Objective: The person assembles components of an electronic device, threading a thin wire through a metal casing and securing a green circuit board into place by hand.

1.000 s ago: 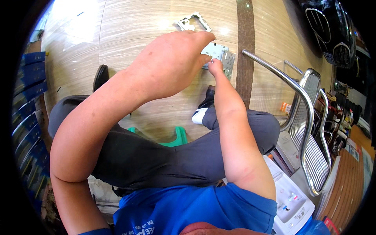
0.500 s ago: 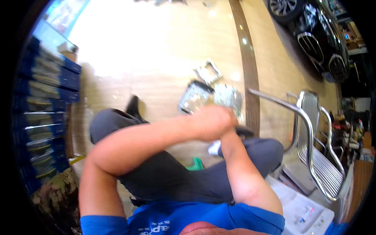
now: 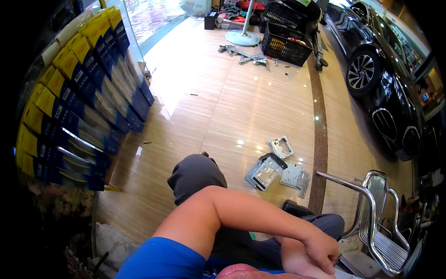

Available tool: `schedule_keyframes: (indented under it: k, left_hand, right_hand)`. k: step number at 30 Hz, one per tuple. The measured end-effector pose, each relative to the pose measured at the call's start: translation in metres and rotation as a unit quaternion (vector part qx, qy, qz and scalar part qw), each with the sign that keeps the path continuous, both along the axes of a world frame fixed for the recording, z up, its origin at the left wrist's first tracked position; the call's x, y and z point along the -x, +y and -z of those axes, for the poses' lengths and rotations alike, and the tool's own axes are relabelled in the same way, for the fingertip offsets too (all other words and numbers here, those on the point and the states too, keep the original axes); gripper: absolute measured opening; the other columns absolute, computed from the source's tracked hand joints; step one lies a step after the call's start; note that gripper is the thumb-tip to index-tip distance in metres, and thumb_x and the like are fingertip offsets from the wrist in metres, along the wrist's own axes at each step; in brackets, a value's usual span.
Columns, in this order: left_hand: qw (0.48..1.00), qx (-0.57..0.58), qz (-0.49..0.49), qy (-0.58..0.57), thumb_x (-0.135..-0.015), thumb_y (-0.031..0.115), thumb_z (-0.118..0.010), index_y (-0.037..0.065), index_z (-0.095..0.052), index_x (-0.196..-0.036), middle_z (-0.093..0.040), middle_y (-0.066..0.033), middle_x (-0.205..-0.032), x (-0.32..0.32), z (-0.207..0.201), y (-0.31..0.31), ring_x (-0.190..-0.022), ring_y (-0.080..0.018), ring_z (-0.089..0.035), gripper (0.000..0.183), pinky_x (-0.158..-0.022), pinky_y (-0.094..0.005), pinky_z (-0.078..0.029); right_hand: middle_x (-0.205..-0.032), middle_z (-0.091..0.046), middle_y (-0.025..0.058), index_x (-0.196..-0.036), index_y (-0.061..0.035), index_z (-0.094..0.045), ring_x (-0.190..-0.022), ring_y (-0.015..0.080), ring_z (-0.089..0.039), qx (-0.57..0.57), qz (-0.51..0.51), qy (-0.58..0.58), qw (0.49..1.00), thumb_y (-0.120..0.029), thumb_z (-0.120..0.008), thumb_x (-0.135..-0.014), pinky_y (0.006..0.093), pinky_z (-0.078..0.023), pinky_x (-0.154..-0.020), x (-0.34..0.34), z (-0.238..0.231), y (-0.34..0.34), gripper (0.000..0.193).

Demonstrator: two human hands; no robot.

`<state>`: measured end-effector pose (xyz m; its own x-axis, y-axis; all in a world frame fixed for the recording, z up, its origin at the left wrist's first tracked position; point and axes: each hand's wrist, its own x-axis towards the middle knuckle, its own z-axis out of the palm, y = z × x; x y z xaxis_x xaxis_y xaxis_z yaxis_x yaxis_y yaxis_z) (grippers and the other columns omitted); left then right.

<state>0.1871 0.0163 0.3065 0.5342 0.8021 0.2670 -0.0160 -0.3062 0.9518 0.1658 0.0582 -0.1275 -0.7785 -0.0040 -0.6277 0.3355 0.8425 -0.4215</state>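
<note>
My left arm reaches across my lap to the right. My left hand [image 3: 321,249] lies on my bent right arm [image 3: 297,257], its fingers curled against the skin near the elbow. My right hand is hidden behind my left forearm. On the floor ahead sits a silver metal electronic unit [image 3: 265,173] with a black front edge. Beside it lie a flat metal plate with holes [image 3: 293,176] and a square metal frame [image 3: 282,147]. Neither hand touches these parts.
Yellow-and-blue packages [image 3: 69,93] hang on a rack at left. A metal chair [image 3: 371,204] stands at right, near a black car [image 3: 385,102]. Farther off are black crates [image 3: 285,46], a round stand base [image 3: 242,38] and metal brackets [image 3: 244,56]. A dark strip [image 3: 319,139] crosses the floor.
My left hand has moved right and down along my right arm toward the elbow. The view has tilted up, bringing the crates and more of the rack into sight.
</note>
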Motion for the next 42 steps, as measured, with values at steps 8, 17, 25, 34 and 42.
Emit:
schedule_keyframes:
  k: [8,17,25,34,42]
  left_hand:
    - [0.996,-0.032,0.039,-0.080,-0.087,0.049,-0.062,-0.008,-0.068,-0.097,-0.068,-0.0241,-0.096,-0.007,-0.016,0.008,-0.092,-0.0294,-0.064,0.058,-0.081,-0.0399,-0.047]
    - [0.976,-0.155,0.127,-0.085,-0.086,0.041,-0.064,-0.006,-0.068,-0.093,-0.069,-0.0221,-0.089,0.007,-0.072,-0.016,-0.082,-0.0263,-0.064,0.048,-0.074,-0.0404,-0.047]
    - [0.950,-0.252,0.082,-0.166,-0.084,0.034,-0.066,-0.001,-0.067,-0.078,-0.067,-0.0189,-0.076,-0.004,-0.075,-0.029,-0.075,-0.0311,-0.067,0.036,-0.071,-0.0490,-0.050]
    - [0.964,-0.261,-0.006,-0.043,-0.090,0.033,-0.054,-0.008,-0.066,-0.093,-0.066,-0.0278,-0.091,-0.004,-0.078,-0.034,-0.082,-0.0349,-0.064,0.043,-0.074,-0.0462,-0.047]
    - [0.967,-0.213,0.125,-0.056,-0.091,0.032,-0.052,-0.010,-0.064,-0.101,-0.063,-0.0312,-0.104,-0.008,-0.070,-0.027,-0.093,-0.0377,-0.063,0.046,-0.079,-0.0462,-0.048]
  right_hand:
    - [-0.099,-0.067,0.0232,-0.092,-0.0021,-0.071,-0.095,0.0367,-0.065,-0.024,-0.079,-0.067,0.994,-0.012,-0.060,-0.078,0.0429,-0.051,-0.083,0.010,0.023,-0.030,0.021]
    - [-0.099,-0.067,0.0229,-0.091,-0.0020,-0.071,-0.096,0.0367,-0.065,-0.038,-0.125,-0.108,0.985,-0.011,-0.060,-0.077,0.0429,-0.052,-0.083,0.015,0.039,-0.043,0.021]
    - [-0.099,-0.067,0.0227,-0.091,-0.0020,-0.071,-0.096,0.0366,-0.065,-0.041,-0.142,-0.125,0.981,-0.010,-0.060,-0.076,0.0429,-0.052,-0.083,0.011,0.042,-0.044,0.021]
    - [-0.100,-0.067,0.0224,-0.090,-0.0020,-0.072,-0.096,0.0366,-0.065,-0.043,-0.157,-0.144,0.976,-0.009,-0.060,-0.074,0.0429,-0.052,-0.083,0.001,0.044,-0.047,0.021]
    - [-0.100,-0.067,0.0222,-0.090,-0.0020,-0.072,-0.096,0.0366,-0.065,-0.043,-0.170,-0.153,0.973,-0.008,-0.060,-0.073,0.0428,-0.052,-0.082,-0.004,0.044,-0.047,0.021]
